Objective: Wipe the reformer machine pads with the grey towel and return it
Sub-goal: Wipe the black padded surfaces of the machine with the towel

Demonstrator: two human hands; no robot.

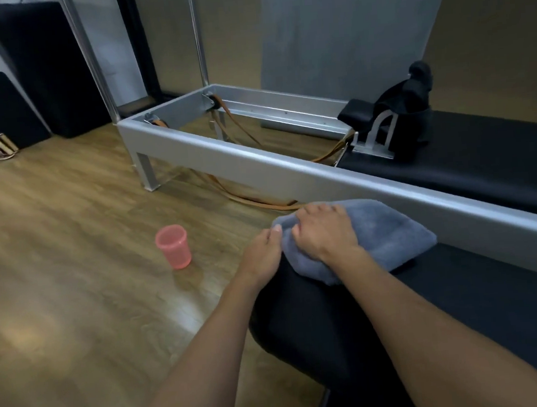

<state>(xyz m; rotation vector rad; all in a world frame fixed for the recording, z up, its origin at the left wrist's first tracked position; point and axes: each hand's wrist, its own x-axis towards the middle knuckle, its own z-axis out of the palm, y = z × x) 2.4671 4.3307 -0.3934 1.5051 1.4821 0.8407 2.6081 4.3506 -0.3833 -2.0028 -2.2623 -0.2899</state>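
**Head view**

1. Grey plush towel (388, 235): folded, lying across the end of a black padded vinyl platform (318, 321). Both hands hold it at its left end.
2. Right hand (325, 232): palm down on the towel's left half, fingers curled into the cloth at its far edge and bunching it.
3. Left hand (260, 255): just left of the right hand, with the thumb on the towel's left corner. The fingers curl under and out of sight, pinching that corner.
4. Silver brushed-metal rectangular frame (258, 168): its near rail runs just beyond the grip. Whether the towel's far edge touches the rail cannot be told.
5. Black upholstered carriage pad (482, 167): inside the frame, beyond and right of the grip.
6. Black shoulder rest (408, 115): on a silver bracket at the carriage pad's left end.
7. Tan straps (251, 201): on the floor under the frame, just beyond and left of the grip.
8. Translucent pink plastic cup (173, 246): upright on the wood-plank floor (71, 251), left of the grip and well apart from it.
9. Black flat mats (41, 70): leaning upright, far beyond and left of the grip.
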